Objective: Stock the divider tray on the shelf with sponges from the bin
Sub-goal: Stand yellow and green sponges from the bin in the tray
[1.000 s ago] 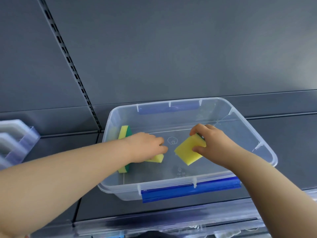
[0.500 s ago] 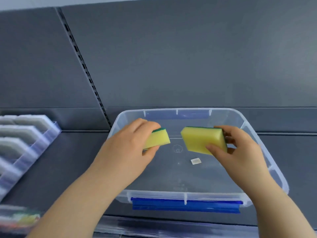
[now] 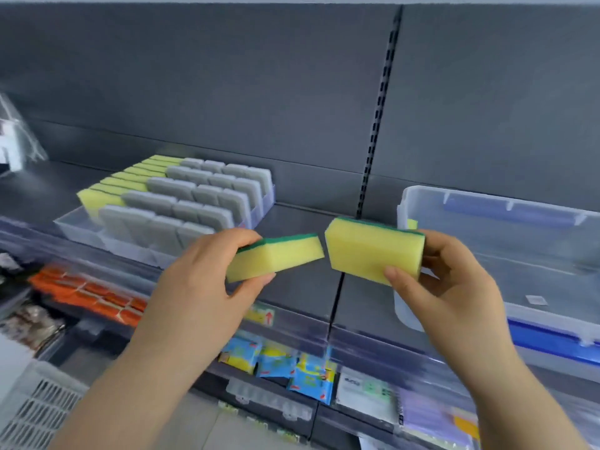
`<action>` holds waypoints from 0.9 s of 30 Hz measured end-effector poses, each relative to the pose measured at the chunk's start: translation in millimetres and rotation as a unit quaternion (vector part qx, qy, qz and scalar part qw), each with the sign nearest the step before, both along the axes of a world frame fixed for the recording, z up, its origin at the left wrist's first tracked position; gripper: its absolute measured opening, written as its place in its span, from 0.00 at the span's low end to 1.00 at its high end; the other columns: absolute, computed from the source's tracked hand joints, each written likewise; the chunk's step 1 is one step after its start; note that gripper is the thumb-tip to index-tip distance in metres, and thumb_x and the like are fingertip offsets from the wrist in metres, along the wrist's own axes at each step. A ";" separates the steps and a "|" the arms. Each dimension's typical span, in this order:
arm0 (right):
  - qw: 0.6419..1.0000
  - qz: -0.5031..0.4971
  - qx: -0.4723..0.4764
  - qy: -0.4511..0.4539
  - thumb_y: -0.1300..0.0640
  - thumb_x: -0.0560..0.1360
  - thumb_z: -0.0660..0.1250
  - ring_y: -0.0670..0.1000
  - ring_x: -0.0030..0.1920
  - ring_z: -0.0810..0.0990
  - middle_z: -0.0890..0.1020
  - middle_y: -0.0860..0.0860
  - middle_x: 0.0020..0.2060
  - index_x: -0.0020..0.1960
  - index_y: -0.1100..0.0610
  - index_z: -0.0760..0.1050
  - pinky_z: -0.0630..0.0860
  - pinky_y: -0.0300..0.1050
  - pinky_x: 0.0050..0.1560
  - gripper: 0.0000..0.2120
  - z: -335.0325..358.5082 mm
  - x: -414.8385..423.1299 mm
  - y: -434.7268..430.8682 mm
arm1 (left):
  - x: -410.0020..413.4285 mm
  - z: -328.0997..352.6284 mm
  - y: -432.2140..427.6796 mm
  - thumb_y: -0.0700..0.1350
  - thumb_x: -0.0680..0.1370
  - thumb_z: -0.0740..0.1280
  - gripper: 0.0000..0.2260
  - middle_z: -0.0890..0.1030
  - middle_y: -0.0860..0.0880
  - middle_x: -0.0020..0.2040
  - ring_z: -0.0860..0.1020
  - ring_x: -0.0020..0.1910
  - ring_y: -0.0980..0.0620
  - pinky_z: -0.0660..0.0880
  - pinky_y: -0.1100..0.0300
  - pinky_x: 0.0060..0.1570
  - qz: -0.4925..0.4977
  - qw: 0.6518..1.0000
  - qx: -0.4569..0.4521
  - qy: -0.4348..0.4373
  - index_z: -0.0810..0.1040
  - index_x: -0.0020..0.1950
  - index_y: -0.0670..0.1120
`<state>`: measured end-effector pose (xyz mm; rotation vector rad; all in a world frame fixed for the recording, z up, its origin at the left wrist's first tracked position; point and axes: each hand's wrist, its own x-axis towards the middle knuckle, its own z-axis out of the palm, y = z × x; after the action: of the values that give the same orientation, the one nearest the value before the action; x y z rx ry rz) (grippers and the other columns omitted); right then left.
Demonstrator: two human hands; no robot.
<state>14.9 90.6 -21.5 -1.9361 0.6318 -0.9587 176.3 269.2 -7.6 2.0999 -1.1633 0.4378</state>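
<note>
divider tray (image 3: 85,229) sitting far left on the shelf (image 3: 293,219), yellow row (image 3: 97,198) beside grey pads (image 3: 181,203). Left hand (image 3: 201,287) pinching one sponge (image 3: 276,258); second sponge (image 3: 373,251) being gripped by right hand (image 3: 454,287), both hovering between tray and bin (image 3: 487,203) at right. Suggest standing each on edge, green face matching the row, feeding one at a time into what looks like front space. Shelf-edge tag (image 3: 263,316) showing a red arrow; text too blurred to read.

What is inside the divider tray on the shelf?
The divider tray holds upright sponges: a yellow row at far left, grey rows beside it. Their lower parts are hidden.
</note>
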 end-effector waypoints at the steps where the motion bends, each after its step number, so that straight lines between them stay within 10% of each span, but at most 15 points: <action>1: 1.000 0.016 -0.006 0.004 0.61 0.68 0.73 0.41 0.44 0.79 0.81 0.40 0.43 0.49 0.40 0.72 0.74 0.28 0.43 0.19 -3.9 20.7 23.3 | 15.7 -4.0 27.8 0.45 0.66 0.76 0.17 0.74 0.59 0.41 0.67 0.40 0.61 0.67 0.74 0.38 0.016 1.000 0.000 0.007 0.77 0.51 0.50; 11: 0.993 0.083 -0.049 0.064 0.58 0.68 0.73 0.32 0.44 0.76 0.78 0.35 0.43 0.50 0.39 0.69 0.69 0.21 0.42 0.20 -1.1 160.5 166.8 | 118.5 -43.1 197.4 0.42 0.68 0.76 0.18 0.80 0.52 0.48 0.72 0.47 0.59 0.61 0.82 0.46 0.075 0.989 0.031 0.127 0.77 0.55 0.48; 27: 0.995 0.085 -0.051 0.022 0.57 0.70 0.71 0.40 0.47 0.78 0.80 0.38 0.47 0.53 0.41 0.72 0.73 0.27 0.46 0.17 21.1 397.0 167.3 | 363.5 -9.6 221.5 0.44 0.71 0.72 0.21 0.74 0.58 0.53 0.73 0.50 0.60 0.64 0.75 0.51 0.140 0.989 0.001 0.049 0.75 0.63 0.49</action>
<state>411.9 257.9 -0.4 -2.0701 0.4407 -0.8585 539.8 490.7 -17.3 2.2691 -0.8163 0.4549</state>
